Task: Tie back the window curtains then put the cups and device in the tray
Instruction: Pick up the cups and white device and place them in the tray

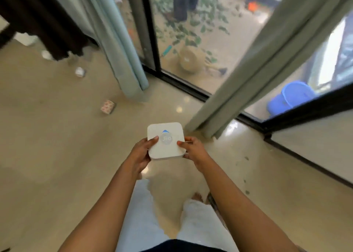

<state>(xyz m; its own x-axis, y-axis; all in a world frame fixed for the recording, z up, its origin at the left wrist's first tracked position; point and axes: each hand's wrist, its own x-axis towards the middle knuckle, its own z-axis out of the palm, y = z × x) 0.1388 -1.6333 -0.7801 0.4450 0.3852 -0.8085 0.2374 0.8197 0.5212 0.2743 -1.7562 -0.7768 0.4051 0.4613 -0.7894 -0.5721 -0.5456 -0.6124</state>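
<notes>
Nearest to us, we are standing on the tan floor (57, 156) in pale trousers (139, 213), with both forearms reaching forward. We are holding the white square device (166, 146) roughly level in front of us, above the floor. Our left hand (140, 153) is gripping its left edge, thumb lying on the top face and fingers curled beneath. Our right hand (193, 150) is clamping the right edge in the same way.

We are judging that the device step is the one in hand. The device is picked up and bound for the tray, which is showing nowhere in this view. The next move is calling for us to turn and find that tray, then lower the device in flat with both hands.

A little farther out, a patterned cup (108, 106) is lying on its side on the floor. A second cup (80, 72), blurred, is lying beyond it near a dark hanging cloth (47, 22). We are taking these for cups not yet gathered.

Farther on, the left curtain (122, 47) and the right curtain (267, 61) are hanging bunched to either side of the glass door (152, 41). We are not seeing any tie, so we cannot tell whether they are fastened. Beyond the glass, a blue bucket (294, 97) is sitting outside.
</notes>
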